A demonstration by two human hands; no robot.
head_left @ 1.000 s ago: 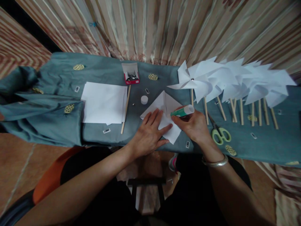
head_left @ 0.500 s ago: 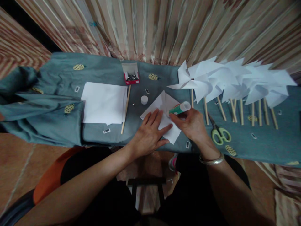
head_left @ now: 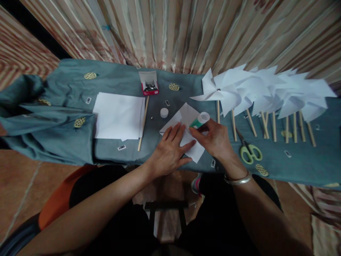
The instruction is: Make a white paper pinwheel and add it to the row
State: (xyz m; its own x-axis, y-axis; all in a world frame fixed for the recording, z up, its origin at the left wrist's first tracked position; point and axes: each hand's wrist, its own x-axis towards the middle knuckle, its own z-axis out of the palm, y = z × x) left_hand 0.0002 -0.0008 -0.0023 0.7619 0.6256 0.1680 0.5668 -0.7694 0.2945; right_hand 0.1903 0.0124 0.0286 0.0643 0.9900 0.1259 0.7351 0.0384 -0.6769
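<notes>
A white square of paper lies cornerwise on the cloth in front of me, with slits running in from its corners. My left hand rests flat on it, fingers spread. In my right hand is a green and white glue stick, tilted, its lower end near the middle of the paper. Whether the tip touches the sheet cannot be made out, as my fingers are in front. The white glue cap stands just beyond the paper's left edge.
Left lies a stack of white paper, a wooden stick at its edge. Behind sits an open red box of small metal pieces. Finished paper pinwheels overlap at the right, above green-handled scissors. A blue-green cloth covers the table.
My right hand has moved slightly left with the glue stick, which now leans differently over the paper. My left hand stays on the sheet.
</notes>
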